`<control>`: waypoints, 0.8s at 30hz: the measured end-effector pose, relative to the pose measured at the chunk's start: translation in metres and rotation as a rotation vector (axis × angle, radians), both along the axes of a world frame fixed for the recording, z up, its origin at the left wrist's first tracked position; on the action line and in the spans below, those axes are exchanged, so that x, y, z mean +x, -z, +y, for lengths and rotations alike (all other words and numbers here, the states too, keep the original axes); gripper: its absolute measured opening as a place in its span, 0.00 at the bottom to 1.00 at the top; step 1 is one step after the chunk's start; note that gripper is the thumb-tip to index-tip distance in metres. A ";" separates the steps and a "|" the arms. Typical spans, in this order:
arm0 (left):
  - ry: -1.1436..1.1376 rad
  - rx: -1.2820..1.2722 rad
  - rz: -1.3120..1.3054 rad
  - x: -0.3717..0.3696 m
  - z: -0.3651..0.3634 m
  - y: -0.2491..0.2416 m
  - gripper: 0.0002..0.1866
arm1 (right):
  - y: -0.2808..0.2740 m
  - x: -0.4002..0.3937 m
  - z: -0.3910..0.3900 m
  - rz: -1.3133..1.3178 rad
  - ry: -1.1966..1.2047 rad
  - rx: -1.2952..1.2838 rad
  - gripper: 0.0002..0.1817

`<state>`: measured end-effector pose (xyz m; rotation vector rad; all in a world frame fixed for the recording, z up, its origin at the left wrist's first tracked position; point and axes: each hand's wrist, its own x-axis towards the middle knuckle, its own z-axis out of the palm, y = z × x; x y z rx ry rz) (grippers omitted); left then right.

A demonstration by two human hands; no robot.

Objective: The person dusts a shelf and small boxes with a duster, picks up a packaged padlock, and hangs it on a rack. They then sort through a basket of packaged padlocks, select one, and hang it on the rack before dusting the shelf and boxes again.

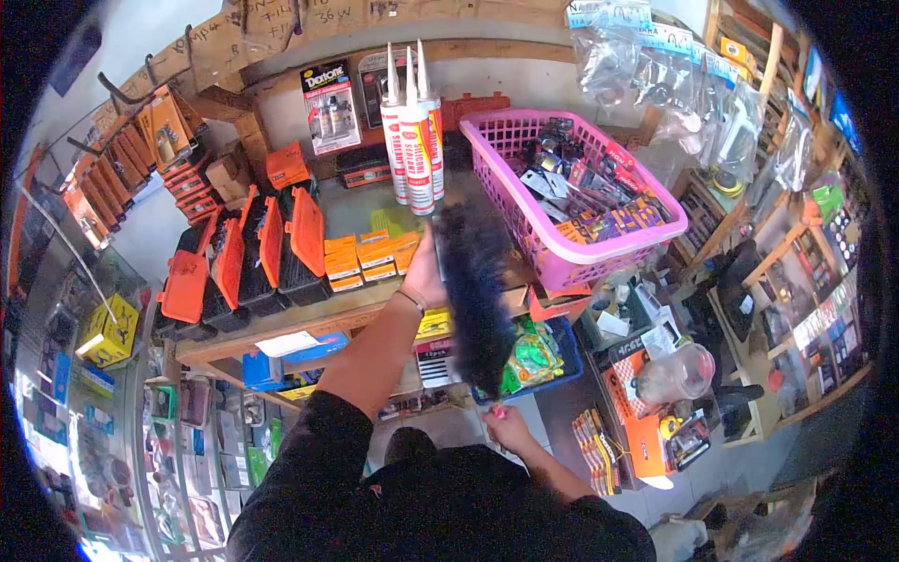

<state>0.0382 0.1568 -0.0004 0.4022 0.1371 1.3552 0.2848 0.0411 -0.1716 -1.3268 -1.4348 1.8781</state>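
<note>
A dark fluffy duster (476, 300) stretches from the shelf edge down toward my body, slightly blurred. My right hand (508, 427) is closed round its pink handle, low in front of me. My left hand (428, 270) reaches forward to the shelf front, just below three white silicone sealant tubes (412, 155) that stand upright together. The duster hides most of its fingers, so whether it grips anything cannot be seen. Small orange boxes (375, 255) are stacked just left of that hand. A pink plastic basket (599, 251) full of mixed packaged goods stands right of the duster.
Black cases with orange lids (307, 232) line the shelf on the left. Below the wooden shelf (272, 328), a blue bin (551, 377) holds green packets. A clear plastic jar (676, 375) stands lower right. Plastic packs (674, 84) hang at upper right; a glass cabinet (103, 450) is at left.
</note>
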 end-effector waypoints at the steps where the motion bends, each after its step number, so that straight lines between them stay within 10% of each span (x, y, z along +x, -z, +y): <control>1: 0.040 0.155 0.029 -0.012 0.012 0.023 0.28 | 0.003 0.003 0.000 -0.089 -0.077 0.110 0.15; 12: -0.123 -0.126 0.244 -0.014 0.016 0.030 0.30 | 0.025 0.012 -0.014 0.020 0.121 0.251 0.16; 14: 0.305 0.240 -0.059 -0.024 0.022 0.040 0.28 | 0.030 0.019 -0.021 0.062 0.132 0.172 0.16; 16: 0.253 0.224 0.007 -0.019 0.013 0.032 0.28 | 0.028 0.024 -0.025 0.106 0.149 0.093 0.16; 20: -0.253 -0.281 0.522 -0.006 -0.009 0.017 0.24 | -0.001 0.034 -0.037 0.008 -0.002 0.218 0.16; 24: -1.159 0.095 1.226 0.005 -0.003 0.022 0.24 | 0.000 0.040 -0.037 -0.095 -0.105 0.251 0.17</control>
